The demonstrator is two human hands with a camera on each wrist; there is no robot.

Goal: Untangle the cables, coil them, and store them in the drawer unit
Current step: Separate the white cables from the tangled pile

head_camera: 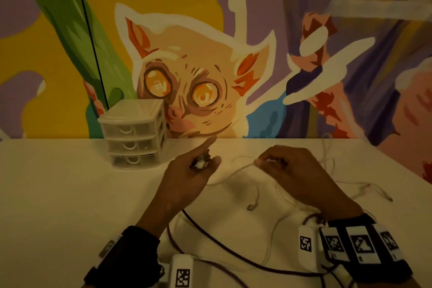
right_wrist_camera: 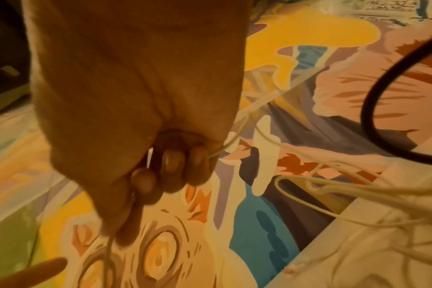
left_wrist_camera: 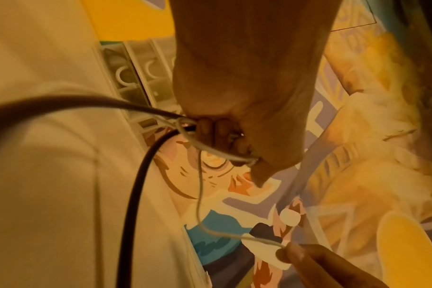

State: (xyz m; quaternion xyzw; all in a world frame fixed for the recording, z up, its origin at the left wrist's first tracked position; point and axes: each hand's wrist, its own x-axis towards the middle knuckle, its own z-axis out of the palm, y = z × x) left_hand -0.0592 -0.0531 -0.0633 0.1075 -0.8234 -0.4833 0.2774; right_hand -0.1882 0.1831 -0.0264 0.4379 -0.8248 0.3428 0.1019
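Observation:
My left hand [head_camera: 203, 162] hovers over the table's middle, index finger stretched out, the other fingers [left_wrist_camera: 211, 134] curled round a small bundle of white cable [left_wrist_camera: 217, 153]. A dark cable [left_wrist_camera: 136, 194] runs up to those fingers too. A thin white cable [head_camera: 236, 170] stretches from there to my right hand [head_camera: 261, 162], which pinches it between thumb and fingertips [right_wrist_camera: 126, 233]. More white strands [right_wrist_camera: 345, 191] trail off to the right. The translucent three-drawer unit [head_camera: 133, 133] stands at the back left, all drawers closed.
A loose cable end with a metal plug [head_camera: 251, 206] lies between my forearms. Tangled white cables [head_camera: 364, 187] spread over the right of the white table [head_camera: 58, 194]. A dark cable [head_camera: 233, 255] crosses near the front edge. A painted wall stands right behind the table.

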